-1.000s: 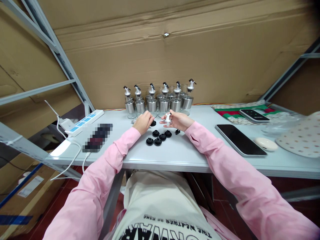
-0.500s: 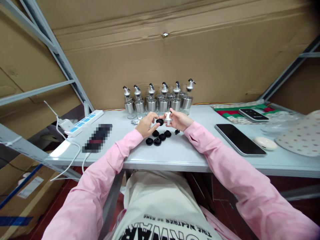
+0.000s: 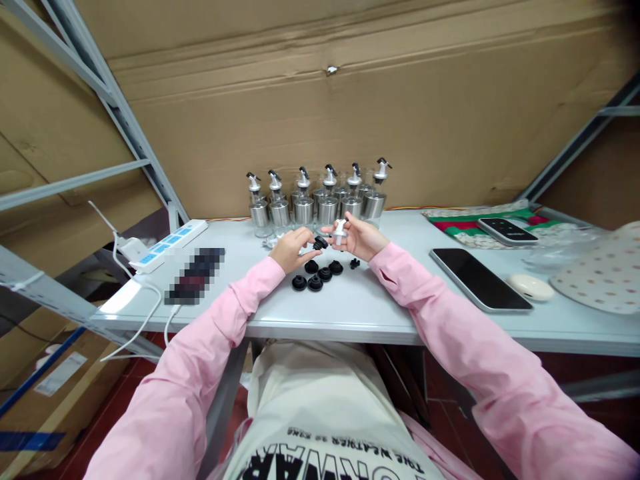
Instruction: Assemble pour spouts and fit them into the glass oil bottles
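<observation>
Between the fingertips of my left hand [image 3: 294, 248] is a black ribbed stopper [image 3: 320, 244], tilted. My right hand [image 3: 364, 237] grips a white pour spout [image 3: 340, 230], held upright just to the right of the stopper; the two parts are apart. Below my hands several more black stoppers [image 3: 315, 283] lie loosely grouped on the table. Some small black pieces [image 3: 355, 264] lie under my right hand. Behind stand rows of glass bottles with steel sleeves [image 3: 327, 210]; the front ones carry spouts with black flip levers [image 3: 303, 175].
At the left of the grey table [image 3: 340, 317] are a white power strip [image 3: 173, 245] with cables and a blurred-out phone [image 3: 195, 277]. On the right lie a black-screened phone [image 3: 480, 279], a round white case [image 3: 530, 287] and a dark device [image 3: 507, 230] on a patterned cloth. Cardboard [image 3: 350, 120] stands behind.
My right hand has shifted slightly right with the spout, widening the gap to the stopper. The stopper in my left hand has turned so its ribbed side shows.
</observation>
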Motion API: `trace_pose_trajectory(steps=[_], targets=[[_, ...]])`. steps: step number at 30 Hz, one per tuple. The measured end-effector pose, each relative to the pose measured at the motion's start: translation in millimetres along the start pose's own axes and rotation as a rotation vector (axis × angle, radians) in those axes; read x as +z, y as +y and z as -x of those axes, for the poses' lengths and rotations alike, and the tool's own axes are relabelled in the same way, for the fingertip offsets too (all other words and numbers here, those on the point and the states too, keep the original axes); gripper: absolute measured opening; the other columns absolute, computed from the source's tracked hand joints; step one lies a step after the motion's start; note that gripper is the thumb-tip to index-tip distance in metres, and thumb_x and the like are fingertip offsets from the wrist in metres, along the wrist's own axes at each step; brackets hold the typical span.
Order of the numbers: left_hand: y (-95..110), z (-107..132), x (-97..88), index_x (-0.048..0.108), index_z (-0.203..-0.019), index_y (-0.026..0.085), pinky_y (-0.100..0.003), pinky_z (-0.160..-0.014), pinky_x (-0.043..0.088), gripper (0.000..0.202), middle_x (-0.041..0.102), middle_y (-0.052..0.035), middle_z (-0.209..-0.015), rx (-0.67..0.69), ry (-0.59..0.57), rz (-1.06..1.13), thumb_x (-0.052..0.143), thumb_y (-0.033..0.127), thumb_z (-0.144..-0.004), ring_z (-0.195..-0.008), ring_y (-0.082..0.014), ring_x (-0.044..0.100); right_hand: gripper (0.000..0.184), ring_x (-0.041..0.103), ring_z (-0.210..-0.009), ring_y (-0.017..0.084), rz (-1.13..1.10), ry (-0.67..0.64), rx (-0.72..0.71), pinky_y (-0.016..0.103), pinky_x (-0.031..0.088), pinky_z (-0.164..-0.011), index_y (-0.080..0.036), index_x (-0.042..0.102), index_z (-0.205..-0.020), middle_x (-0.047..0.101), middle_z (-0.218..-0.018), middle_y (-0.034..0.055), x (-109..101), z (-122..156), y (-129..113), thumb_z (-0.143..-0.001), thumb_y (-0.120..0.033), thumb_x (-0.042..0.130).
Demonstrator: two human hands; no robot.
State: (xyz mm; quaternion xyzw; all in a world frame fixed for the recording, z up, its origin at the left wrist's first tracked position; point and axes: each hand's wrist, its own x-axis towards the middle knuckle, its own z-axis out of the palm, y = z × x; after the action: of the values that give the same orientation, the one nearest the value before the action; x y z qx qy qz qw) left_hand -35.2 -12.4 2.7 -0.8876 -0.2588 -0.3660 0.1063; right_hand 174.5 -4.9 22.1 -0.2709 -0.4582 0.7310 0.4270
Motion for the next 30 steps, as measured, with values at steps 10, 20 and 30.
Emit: trace_pose_trajectory(steps=[10,20,30], targets=[[-0.7,1.0,-4.6,0.053,-0.087,0.016,-0.026,-0.067,0.043,0.011,0.059,-0.0032,-0.081,0.022,0.001,-0.007,0.049,0.026,-0.084,-0.065,-0.0113,0.054,0.041,0.069,-0.081,0.018,-0.041,0.000,0.000,0.035,0.055,-0.075,-0.016,0.053,-0.077,0.070,-0.096,0.0119,3.1,3.7,-2.6,-0.094,-0.039,0.023],[0.9,-0.3,-4.5,0.052,-0.109,0.018,-0.023,-0.065,0.045,0.025,0.059,-0.0007,-0.077,0.122,0.052,-0.078,0.045,0.021,-0.085,-0.062,-0.0102,0.054,0.042,0.069,-0.079,0.018,-0.048,-0.043,0.016,0.030,0.057,-0.067,-0.015,0.051,-0.080,0.070,-0.096,0.0150,0.6,2.5,-2.9,-0.095,-0.038,0.019],[3.9,-0.8,-2.9,0.055,-0.103,0.014,-0.024,-0.062,0.043,0.022,0.061,-0.0005,-0.069,0.155,0.077,-0.121,0.048,0.023,-0.084,-0.059,-0.0109,0.055,0.039,0.069,-0.076,0.015,-0.025,-0.008,-0.014,0.028,0.055,-0.065,-0.018,0.051,-0.079,0.069,-0.102,0.0104,-0.8,1.4,-1.6,-0.093,-0.043,0.025]])
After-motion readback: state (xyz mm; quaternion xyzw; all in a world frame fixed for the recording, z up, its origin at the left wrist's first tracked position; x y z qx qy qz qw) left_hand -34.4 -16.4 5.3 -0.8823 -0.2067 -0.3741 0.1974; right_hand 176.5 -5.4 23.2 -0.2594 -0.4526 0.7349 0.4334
